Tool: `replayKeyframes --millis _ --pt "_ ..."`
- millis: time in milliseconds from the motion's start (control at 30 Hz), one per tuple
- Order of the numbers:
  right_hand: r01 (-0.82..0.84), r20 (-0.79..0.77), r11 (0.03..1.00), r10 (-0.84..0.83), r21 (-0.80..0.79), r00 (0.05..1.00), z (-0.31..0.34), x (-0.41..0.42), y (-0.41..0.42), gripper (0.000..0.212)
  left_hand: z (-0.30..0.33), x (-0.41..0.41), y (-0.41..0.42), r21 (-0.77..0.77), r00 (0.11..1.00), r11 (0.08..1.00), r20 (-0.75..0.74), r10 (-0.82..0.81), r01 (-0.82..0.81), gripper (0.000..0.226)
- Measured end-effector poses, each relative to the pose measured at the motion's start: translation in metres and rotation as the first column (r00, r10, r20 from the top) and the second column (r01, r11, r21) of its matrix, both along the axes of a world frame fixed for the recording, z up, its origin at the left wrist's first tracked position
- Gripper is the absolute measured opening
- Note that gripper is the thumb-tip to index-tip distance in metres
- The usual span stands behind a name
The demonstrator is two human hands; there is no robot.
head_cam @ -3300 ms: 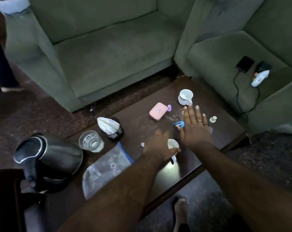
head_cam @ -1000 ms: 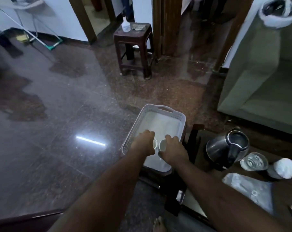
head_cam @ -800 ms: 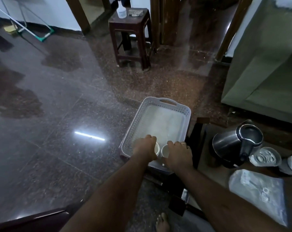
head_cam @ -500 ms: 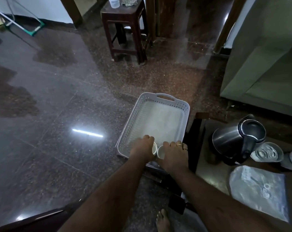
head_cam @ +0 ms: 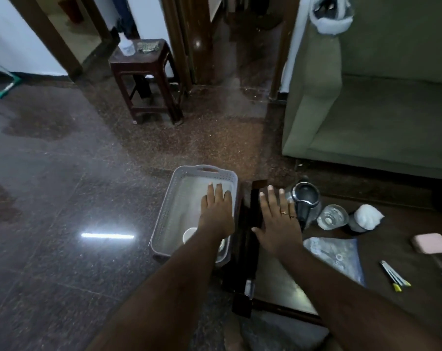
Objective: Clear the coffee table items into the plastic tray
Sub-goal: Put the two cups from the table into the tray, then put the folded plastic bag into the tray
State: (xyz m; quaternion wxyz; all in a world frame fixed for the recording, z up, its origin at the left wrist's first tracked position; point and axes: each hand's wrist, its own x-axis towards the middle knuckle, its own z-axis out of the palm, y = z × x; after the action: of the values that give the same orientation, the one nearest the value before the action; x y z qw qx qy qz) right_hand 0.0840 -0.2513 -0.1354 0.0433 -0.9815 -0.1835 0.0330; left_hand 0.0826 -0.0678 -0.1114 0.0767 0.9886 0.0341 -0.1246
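While both hands are spread flat and empty, left hand [head_cam: 217, 211] hovers over the tray [head_cam: 164, 219], right hand [head_cam: 278, 224] over the coffee table [head_cam: 392, 249] edge just beside it. Tray sits on the floor against the table's end. White cup [head_cam: 189, 234] sits in the tray's near end; a second is partly hidden under the left forearm. Kettle [head_cam: 305, 196], glass [head_cam: 332, 216], plastic bag [head_cam: 339, 252], pink case [head_cam: 429, 243], pens [head_cam: 393, 276] on table.

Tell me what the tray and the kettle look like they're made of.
The tray looks like matte grey-white moulded plastic, judging by its perforated walls and cut-out handle. The kettle looks like polished steel, with a shiny reflective body and black, probably plastic handle.
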Motion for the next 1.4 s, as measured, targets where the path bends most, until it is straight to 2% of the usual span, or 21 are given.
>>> replayKeyframes --millis 100,267,467,567,667,733,800,833,900,967,1100,1200,1267,1333,1400 --pt "0.110 0.057 0.994 -0.111 0.019 0.992 0.024 0.007 -0.052 0.102 0.015 0.012 -0.049 0.012 0.977 0.991 0.163 -0.136 0.136 0.085" --pt "0.307 0.110 0.952 -0.307 0.017 0.945 0.052 0.004 -0.138 0.099 0.028 0.025 -0.132 0.079 0.896 0.950 0.317 -0.312 0.303 0.072" --pt "0.459 0.154 0.888 -0.452 -0.018 0.879 0.060 -0.013 -0.219 0.104 0.032 0.024 -0.210 0.059 0.858 0.900 0.280 -0.431 0.433 0.076" --pt "0.502 0.124 0.863 -0.494 -0.050 0.861 0.046 -0.025 -0.242 0.103 0.025 0.024 -0.235 0.075 0.820 0.853 0.244 -0.518 0.516 0.073" --pt "0.556 0.007 0.824 -0.559 -0.108 0.829 0.021 -0.038 -0.251 0.091 0.006 0.026 -0.255 0.008 0.784 0.790 0.120 -0.609 0.613 0.044" --pt "0.637 -0.118 0.765 -0.644 -0.092 0.756 -0.005 -0.050 -0.252 0.066 -0.015 0.026 -0.264 -0.031 0.750 0.750 0.020 -0.661 0.661 0.025" --pt "0.784 -0.312 0.621 -0.746 -0.008 0.588 -0.036 -0.062 -0.256 0.048 -0.044 0.027 -0.274 -0.052 0.756 0.759 -0.058 -0.652 0.650 0.023" --pt "0.847 -0.421 0.530 -0.763 0.026 0.491 -0.054 -0.068 -0.258 0.046 -0.060 0.028 -0.278 -0.065 0.769 0.775 -0.095 -0.632 0.629 0.026" --pt "0.920 -0.595 0.385 -0.725 0.069 0.348 -0.088 -0.078 -0.259 0.048 -0.090 0.032 -0.287 -0.072 0.785 0.799 -0.154 -0.600 0.597 0.033" --pt "0.968 -0.699 0.230 -0.677 0.097 0.231 -0.125 -0.084 -0.258 0.053 -0.122 0.039 -0.298 -0.071 0.796 0.819 -0.201 -0.571 0.570 0.039" --pt "0.964 -0.848 -0.228 -0.530 0.138 -0.004 -0.184 -0.081 -0.247 0.076 -0.181 0.054 -0.316 -0.031 0.822 0.851 -0.245 -0.514 0.524 0.041" --pt "0.861 -0.902 -0.480 -0.426 0.165 -0.064 -0.218 -0.079 -0.240 0.072 -0.214 0.061 -0.328 -0.037 0.892 0.927 -0.263 -0.369 0.372 0.041" --pt "0.777 -0.934 -0.611 -0.346 0.153 -0.088 -0.229 -0.080 -0.240 0.058 -0.225 0.061 -0.335 -0.051 0.920 0.970 -0.308 -0.243 0.239 0.043" --pt "0.756 -0.963 -0.642 -0.263 0.130 -0.057 -0.228 -0.079 -0.248 0.028 -0.227 0.059 -0.339 -0.040 0.927 0.983 -0.326 -0.183 0.180 0.040" --pt "0.766 -0.986 -0.638 -0.164 0.078 -0.036 -0.220 -0.082 -0.259 0.014 -0.222 0.057 -0.342 -0.049 0.904 0.980 -0.380 -0.195 0.190 0.034"
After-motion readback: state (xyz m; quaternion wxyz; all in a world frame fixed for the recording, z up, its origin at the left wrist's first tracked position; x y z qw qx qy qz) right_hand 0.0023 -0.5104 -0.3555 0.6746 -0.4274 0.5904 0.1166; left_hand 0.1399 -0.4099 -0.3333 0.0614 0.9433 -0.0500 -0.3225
